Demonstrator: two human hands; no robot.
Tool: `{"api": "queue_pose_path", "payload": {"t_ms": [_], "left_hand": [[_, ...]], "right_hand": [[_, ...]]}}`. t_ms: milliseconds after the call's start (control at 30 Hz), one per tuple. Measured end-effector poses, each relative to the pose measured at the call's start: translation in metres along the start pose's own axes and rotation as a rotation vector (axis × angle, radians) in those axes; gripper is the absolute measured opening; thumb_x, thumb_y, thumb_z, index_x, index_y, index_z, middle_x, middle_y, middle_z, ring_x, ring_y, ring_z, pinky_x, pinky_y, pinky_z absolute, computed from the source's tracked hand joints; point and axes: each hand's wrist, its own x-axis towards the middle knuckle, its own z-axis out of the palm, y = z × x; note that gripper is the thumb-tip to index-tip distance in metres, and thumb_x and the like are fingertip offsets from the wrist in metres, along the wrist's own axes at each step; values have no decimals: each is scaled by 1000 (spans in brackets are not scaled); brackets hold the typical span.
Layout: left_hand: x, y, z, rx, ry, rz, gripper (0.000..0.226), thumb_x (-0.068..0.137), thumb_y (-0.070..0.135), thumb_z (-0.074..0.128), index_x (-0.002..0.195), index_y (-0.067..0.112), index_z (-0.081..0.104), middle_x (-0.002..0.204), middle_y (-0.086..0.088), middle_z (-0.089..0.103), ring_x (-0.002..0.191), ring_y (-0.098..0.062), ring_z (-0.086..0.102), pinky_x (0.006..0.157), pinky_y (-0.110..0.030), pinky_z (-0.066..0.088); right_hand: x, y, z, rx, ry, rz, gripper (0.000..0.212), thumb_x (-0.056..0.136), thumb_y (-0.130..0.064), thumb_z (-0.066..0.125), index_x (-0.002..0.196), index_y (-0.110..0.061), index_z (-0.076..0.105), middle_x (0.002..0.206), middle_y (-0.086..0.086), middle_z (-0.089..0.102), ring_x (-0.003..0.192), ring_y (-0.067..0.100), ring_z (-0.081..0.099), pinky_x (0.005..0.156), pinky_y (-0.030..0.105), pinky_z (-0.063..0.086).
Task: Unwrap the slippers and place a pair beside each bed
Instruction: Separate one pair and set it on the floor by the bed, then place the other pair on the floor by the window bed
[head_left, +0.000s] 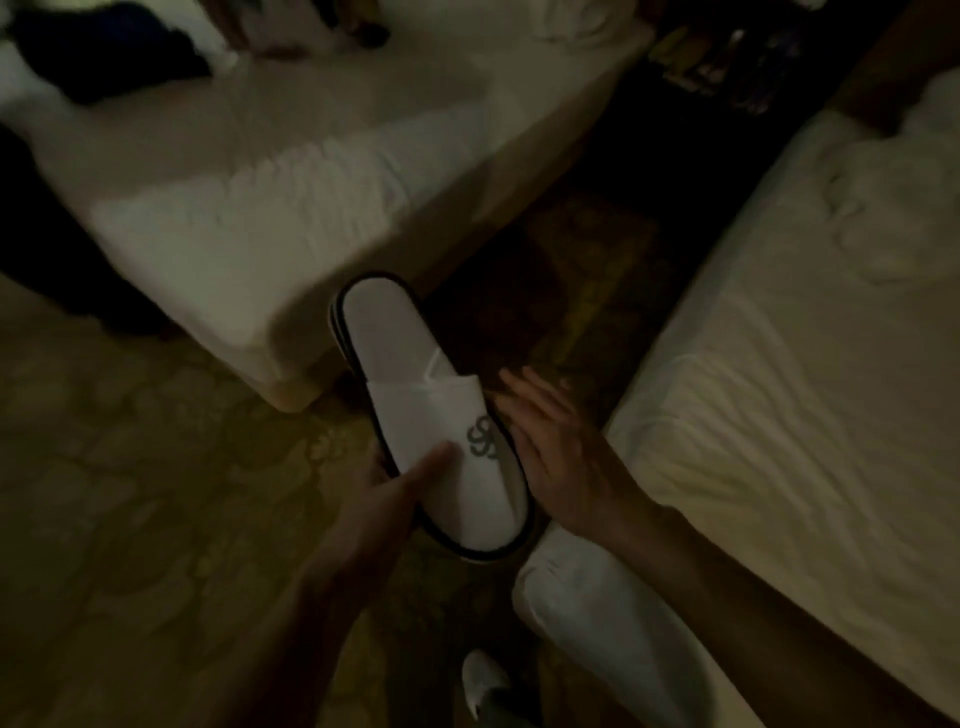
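A stacked pair of white slippers with dark edging and a grey monogram is held in the air between the two beds. My left hand grips the pair at the toe end, thumb on top near the monogram. My right hand hovers flat at the pair's right edge, fingers spread and holding nothing; contact with the slippers cannot be judged. One bed with white sheets lies at the upper left, a second bed at the right.
The room is dim. Patterned carpet covers the floor, with a dark aisle between the beds. My white shoe shows at the bottom. Dark clothing lies on the left bed. A bundle of white fabric sits under my right forearm.
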Motion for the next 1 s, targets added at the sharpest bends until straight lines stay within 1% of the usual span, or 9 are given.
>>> {"api": "queue_pose_path", "payload": {"t_ms": [133,233,300,400,467,600,800,900,1000], "left_hand": [[-78,61,72,51,-160,-9,42,77,28,81,111,41,60,108,10,76,94,-17,75,75,-37,62],[-136,85,123,112,-303,-11,49,78,26,81,121,36,59,120,0,73,102,-23,73,85,-46,61],[-177,91,157,144,-413,-11,47,82,22,78,125,29,61,121,-5,73,102,-24,73,88,-46,60],[-241,87,202,246,-532,-44,54,71,39,86,120,32,68,119,-2,74,107,-25,71,96,-51,55],[-285,74,230,307,-629,-80,56,67,42,88,119,37,68,118,1,75,110,-25,70,99,-52,52],[-371,40,297,441,-842,-82,37,84,27,76,119,34,66,111,8,77,102,-15,73,91,-39,57],[-507,-46,414,580,-1121,-93,37,85,21,73,120,29,67,111,5,77,101,-14,74,82,-32,58],[-580,-104,466,632,-1230,-120,40,80,23,77,117,32,67,107,7,78,98,-14,74,80,-32,59],[-649,-165,512,668,-1295,-156,32,83,18,77,108,35,67,103,9,78,98,-15,72,83,-37,59]], "right_hand": [[-80,-37,-95,-92,195,58,53,106,-33,26,140,-8,58,156,8,47,150,24,35,122,54,26],[-151,-54,-154,-170,270,165,56,106,-36,22,146,-9,52,163,6,36,155,20,20,126,51,17],[-207,-63,-186,-212,330,244,59,106,-40,19,154,-15,42,168,3,25,157,16,7,128,46,7],[-299,-75,-223,-245,447,356,57,106,-40,25,155,-17,42,167,6,27,157,22,12,127,48,10],[-363,-82,-239,-256,508,433,54,106,-38,30,153,-17,45,165,9,32,156,25,18,126,51,14],[-486,-93,-261,-277,581,609,53,104,-34,35,155,-19,40,167,6,29,157,23,15,127,49,13],[-676,-88,-280,-293,686,916,63,101,-42,28,159,-20,27,168,6,26,156,21,16,128,46,11],[-776,-79,-285,-297,706,1034,67,102,-35,47,161,-21,19,169,4,17,154,14,3,127,43,3],[-869,-69,-287,-296,682,1131,75,101,-37,53,161,-23,10,171,-1,7,151,9,-7,123,35,-9]]}}
